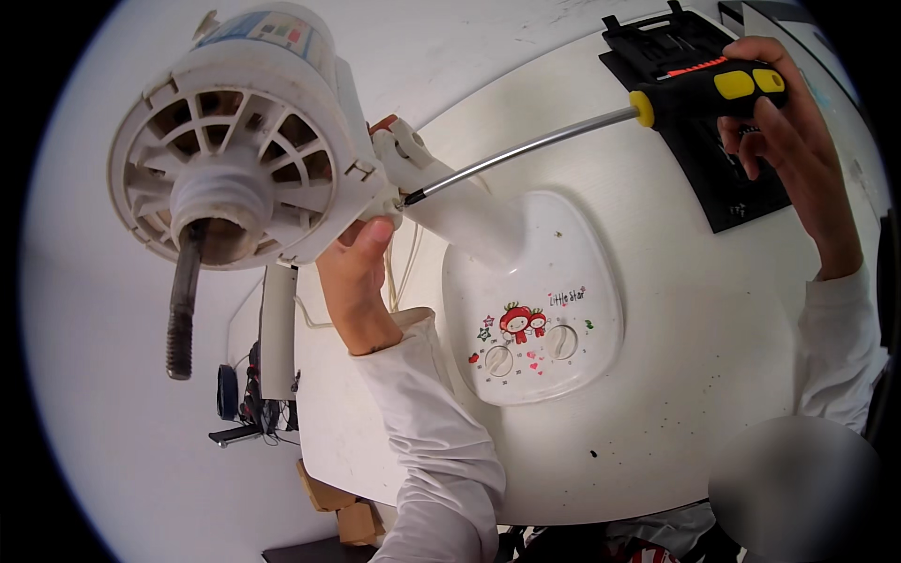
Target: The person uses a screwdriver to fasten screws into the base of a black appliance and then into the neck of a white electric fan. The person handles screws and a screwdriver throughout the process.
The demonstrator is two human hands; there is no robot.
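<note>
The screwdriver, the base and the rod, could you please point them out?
Screwdriver point(572, 133): head view, on its metal shank.
Base point(533, 286): head view, on its white top.
Rod point(186, 298): head view, on its bare metal middle.

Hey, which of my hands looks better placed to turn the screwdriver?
Probably your right hand: it holds the screwdriver by its handle, with the tip at the joint beside the fan head. Your left hand grasps that joint, seemingly steadying it.
</note>
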